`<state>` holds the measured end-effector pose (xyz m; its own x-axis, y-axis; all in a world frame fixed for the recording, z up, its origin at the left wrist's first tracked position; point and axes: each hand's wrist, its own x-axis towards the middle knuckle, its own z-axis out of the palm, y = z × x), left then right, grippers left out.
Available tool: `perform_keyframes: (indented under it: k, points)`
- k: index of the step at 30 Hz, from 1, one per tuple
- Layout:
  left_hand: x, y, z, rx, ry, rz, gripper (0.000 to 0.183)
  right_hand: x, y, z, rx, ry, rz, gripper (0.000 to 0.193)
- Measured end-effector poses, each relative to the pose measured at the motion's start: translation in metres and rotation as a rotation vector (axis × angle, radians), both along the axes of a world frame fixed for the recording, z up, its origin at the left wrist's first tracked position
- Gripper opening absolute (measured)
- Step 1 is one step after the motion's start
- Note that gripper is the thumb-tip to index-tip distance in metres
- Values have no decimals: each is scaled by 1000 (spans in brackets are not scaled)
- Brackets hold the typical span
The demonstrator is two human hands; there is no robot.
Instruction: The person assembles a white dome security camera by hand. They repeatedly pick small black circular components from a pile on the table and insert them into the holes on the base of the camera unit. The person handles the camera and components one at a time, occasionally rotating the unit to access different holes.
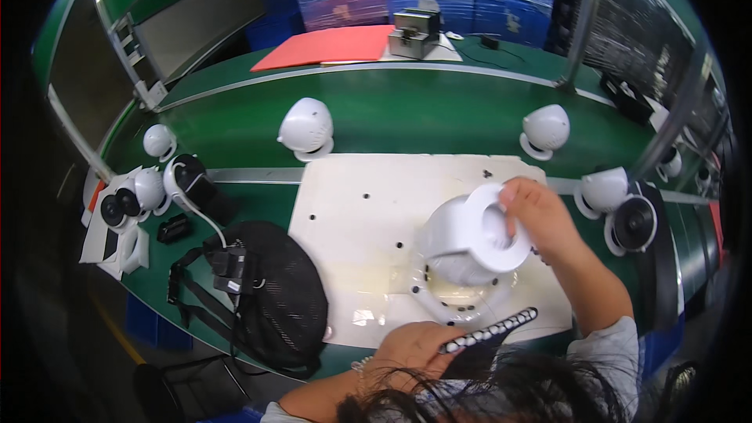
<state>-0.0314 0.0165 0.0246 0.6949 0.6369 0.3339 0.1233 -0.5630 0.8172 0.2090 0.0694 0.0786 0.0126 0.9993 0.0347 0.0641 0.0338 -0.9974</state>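
Observation:
My right hand [534, 215] has its thumb and fingers closed on the ring-shaped foot of a white rounded housing [450, 241]. That housing is tilted over, with its ring foot turned up toward me. Beneath it a pale ring-shaped holder [435, 304], dotted with dark spots, sits on the white board [345, 227]. At the board's near edge my left hand [415, 348] is closed around one end of a black strip with a row of white round pieces [493, 329]. The fingertips of my left hand are partly hidden.
Similar white housings stand on the green conveyor, one at left centre [307, 127] and another at right [546, 129]. More housings [633, 223] sit at both sides. A black mesh bag [282, 298] lies left of the board. Far back are red sheets [325, 45] and a metal box [413, 34].

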Motion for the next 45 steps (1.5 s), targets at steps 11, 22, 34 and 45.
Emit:
perform_keyframes:
  k: [11, 22, 34, 45]
  points:
    - [4, -1, -6, -145, -174, 232, 17, 7, -75, -12, 630, -571, -17, 42]
    - [5, -1, -12, -29, -161, 257, 16, -5, -90, -20, 695, -652, 123, 29]
    - [3, 0, -20, 74, -152, 320, 20, 6, -87, -21, 820, -604, 37, 25]
    - [4, -1, -25, -53, -173, 409, 21, 18, -88, -25, 938, -513, 179, 45]
